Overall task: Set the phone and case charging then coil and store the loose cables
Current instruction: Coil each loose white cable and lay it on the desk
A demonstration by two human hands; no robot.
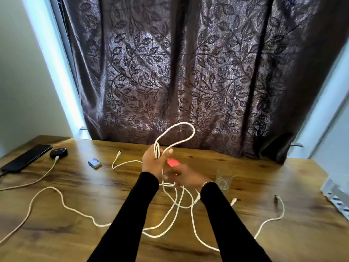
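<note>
Above the middle of the wooden desk, the left hand grips a raised loop of white cable, strands trailing toward six o'clock. The right hand is blurred; its grasp cannot be told. At nine o'clock lie the phone and black case, each plugged in.

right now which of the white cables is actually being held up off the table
The white cable looped in the left hand; its loop stands above the fingers, while the other white cables lie on the table.

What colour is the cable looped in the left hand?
White; the cable loops above the left hand in the head view.
</note>
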